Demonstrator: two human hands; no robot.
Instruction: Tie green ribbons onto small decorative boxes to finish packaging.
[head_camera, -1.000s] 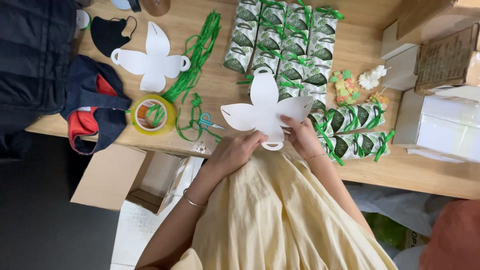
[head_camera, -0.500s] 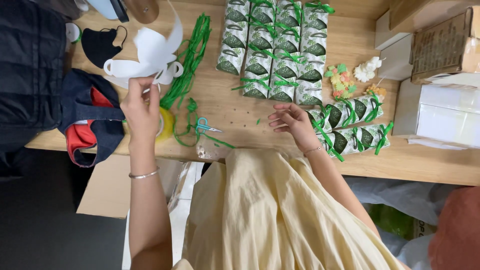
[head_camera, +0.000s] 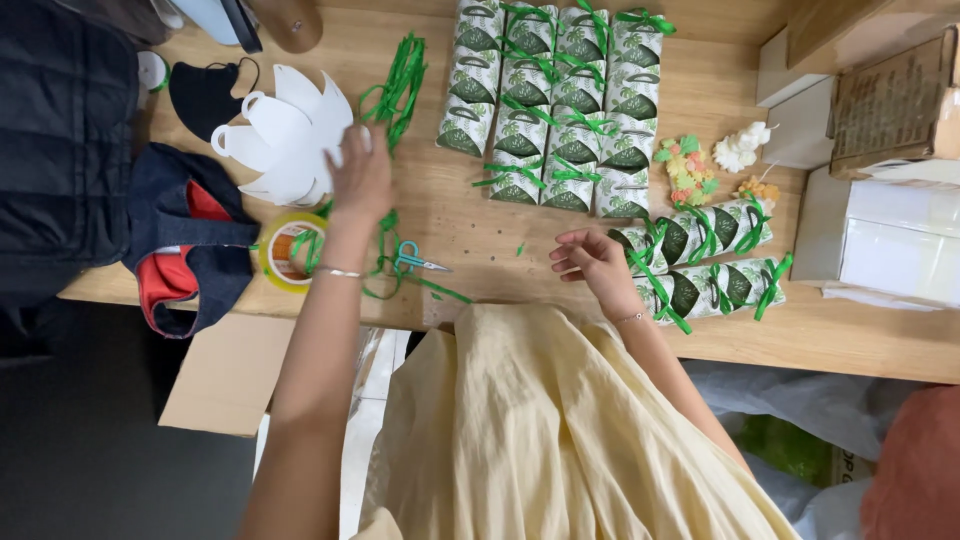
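Observation:
My left hand (head_camera: 360, 175) reaches out to the left and rests on a stack of white flat cut-out box blanks (head_camera: 285, 140) lying on the wooden table (head_camera: 470, 215); its fingers lie over the stack's right edge. My right hand (head_camera: 595, 262) hovers near the table's front edge, fingers loosely curled, holding nothing. It is just left of several folded leaf-print gift boxes tied with green ribbon (head_camera: 705, 260). More of these boxes (head_camera: 555, 110) stand in rows at the back. A bunch of green ribbon (head_camera: 400, 80) lies beside the blanks.
Small green scissors (head_camera: 415, 262) and a roll of yellow tape (head_camera: 285, 250) lie near the front edge. A black face mask (head_camera: 205, 95) and a dark bag (head_camera: 185, 240) sit at left. Small artificial flowers (head_camera: 700, 165) and cardboard boxes (head_camera: 880, 150) are at right.
Both hands held a white blank in front of me. My left hand carried it left onto the stack and now rests on it; my right hand let go and stays near the front.

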